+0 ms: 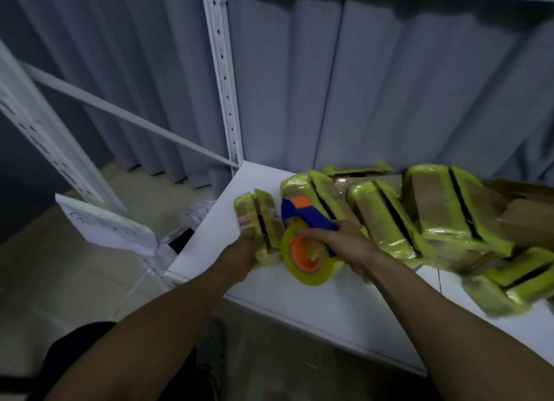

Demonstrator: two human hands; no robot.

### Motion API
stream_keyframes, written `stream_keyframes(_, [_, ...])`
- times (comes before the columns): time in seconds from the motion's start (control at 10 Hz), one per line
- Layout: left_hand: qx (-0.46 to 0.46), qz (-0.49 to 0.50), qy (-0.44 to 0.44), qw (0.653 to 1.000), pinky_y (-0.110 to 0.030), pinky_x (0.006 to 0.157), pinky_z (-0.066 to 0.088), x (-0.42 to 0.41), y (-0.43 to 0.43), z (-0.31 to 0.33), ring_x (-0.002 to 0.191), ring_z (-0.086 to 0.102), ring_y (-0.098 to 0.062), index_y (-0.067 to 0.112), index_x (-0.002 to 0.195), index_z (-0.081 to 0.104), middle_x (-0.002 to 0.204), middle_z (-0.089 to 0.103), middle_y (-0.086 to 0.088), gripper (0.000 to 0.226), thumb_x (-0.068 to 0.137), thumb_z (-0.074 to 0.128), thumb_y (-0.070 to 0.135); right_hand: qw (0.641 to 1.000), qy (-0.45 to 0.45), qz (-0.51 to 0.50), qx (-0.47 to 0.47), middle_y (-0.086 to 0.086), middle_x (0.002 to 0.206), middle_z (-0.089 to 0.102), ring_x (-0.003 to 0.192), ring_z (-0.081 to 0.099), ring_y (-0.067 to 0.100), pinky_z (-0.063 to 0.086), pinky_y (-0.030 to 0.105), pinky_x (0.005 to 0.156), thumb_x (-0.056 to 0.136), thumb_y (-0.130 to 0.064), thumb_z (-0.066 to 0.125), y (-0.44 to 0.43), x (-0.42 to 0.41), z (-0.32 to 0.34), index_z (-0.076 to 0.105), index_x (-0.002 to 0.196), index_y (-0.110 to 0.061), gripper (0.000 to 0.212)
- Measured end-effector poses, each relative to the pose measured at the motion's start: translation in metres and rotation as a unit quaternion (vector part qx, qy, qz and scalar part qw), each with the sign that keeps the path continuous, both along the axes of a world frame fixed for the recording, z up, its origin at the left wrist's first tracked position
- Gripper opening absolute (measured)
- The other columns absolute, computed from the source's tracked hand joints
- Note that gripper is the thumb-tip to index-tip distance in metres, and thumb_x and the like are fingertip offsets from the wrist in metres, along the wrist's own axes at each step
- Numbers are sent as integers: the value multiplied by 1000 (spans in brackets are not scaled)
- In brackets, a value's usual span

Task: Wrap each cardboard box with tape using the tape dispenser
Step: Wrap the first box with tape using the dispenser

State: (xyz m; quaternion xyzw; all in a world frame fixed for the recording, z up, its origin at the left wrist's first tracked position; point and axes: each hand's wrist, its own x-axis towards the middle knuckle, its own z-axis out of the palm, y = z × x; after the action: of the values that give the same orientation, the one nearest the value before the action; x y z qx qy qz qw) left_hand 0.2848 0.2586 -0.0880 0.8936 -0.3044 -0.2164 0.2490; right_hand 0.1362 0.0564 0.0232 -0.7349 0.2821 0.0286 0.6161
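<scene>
A small cardboard box (260,218) banded with yellow tape stands on the white shelf (299,298) at its left end. My left hand (244,252) grips the box's near end. My right hand (344,245) holds the blue and orange tape dispenser (299,218) by its handle, right beside that box. The dispenser's yellow tape roll (305,255) with an orange hub faces me. Several more boxes wrapped in yellow tape (443,212) lie in a row to the right.
A plain brown box (530,221) lies at the far right of the shelf. A white perforated upright (223,71) stands at the shelf's back left corner, grey curtains behind it. A white paper sheet (105,224) and bags lie on the floor to the left.
</scene>
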Motion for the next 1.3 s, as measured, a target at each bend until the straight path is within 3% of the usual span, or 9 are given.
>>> stream_keyframes(0.1, [135,-37,-110,984,-35,98,40,-27,8,19,127,49,-35,14,146,42,146,44,-15,43,103,43,17,999,5,-17,-30,0,73,61,62,56,13,42,26,57,76,-39,89,-5,1,-8,73,98,-9,40])
stream_keyframes(0.3, [206,-88,-225,948,-35,71,45,-77,10,19,99,64,-33,18,133,49,123,58,-11,34,101,45,28,995,-13,-7,-97,-4,79,65,69,60,13,43,26,59,76,-40,89,-1,11,-12,68,95,-19,35])
stream_keyframes(0.4, [198,-112,-236,945,-39,82,50,-104,9,9,113,58,-30,21,141,42,135,53,-10,47,97,53,34,986,-40,0,-165,-6,86,67,76,63,13,47,27,62,78,-40,88,7,14,-12,65,97,-23,34])
stream_keyframes(0.5, [138,-145,-143,969,-37,92,49,-113,9,10,125,51,-25,28,139,48,143,49,0,52,92,61,46,977,-63,38,-202,-10,86,67,76,64,9,46,23,61,77,-40,88,19,8,-5,64,99,-27,36])
stream_keyframes(0.6, [45,-98,-154,982,-34,90,51,-90,15,20,118,57,-20,34,120,66,128,63,6,36,86,68,45,978,-68,21,-197,-8,86,67,76,65,11,47,24,61,76,-45,88,23,-10,8,64,102,-24,41])
stream_keyframes(0.7, [84,-84,-182,976,-48,113,33,-59,27,10,150,16,-28,34,151,35,163,20,5,88,76,80,46,982,-56,-17,-181,-6,83,65,71,61,9,44,23,58,75,-51,87,17,-35,19,65,101,-19,47])
stream_keyframes(0.8, [136,-122,-115,976,-60,118,8,-49,29,-11,149,-19,-30,36,157,5,158,-16,10,106,79,74,56,984,-31,-37,-169,-3,86,68,75,65,14,46,25,62,72,-56,87,5,-64,19,67,100,-17,52])
stream_keyframes(1.0, [85,-115,-137,980,-55,116,24,-82,15,-30,148,16,-37,41,150,35,163,20,1,62,94,61,39,985,18,-60,-162,-7,84,68,76,65,12,43,22,60,76,-55,85,-17,-124,11,67,99,-22,44])
stream_keyframes(1.3, [139,-164,-222,951,-40,95,29,-173,-24,-11,130,27,-30,43,152,23,149,29,-3,56,101,46,36,972,46,-80,-218,-5,90,69,79,67,12,46,25,64,74,-61,83,-39,-183,3,66,100,-25,48])
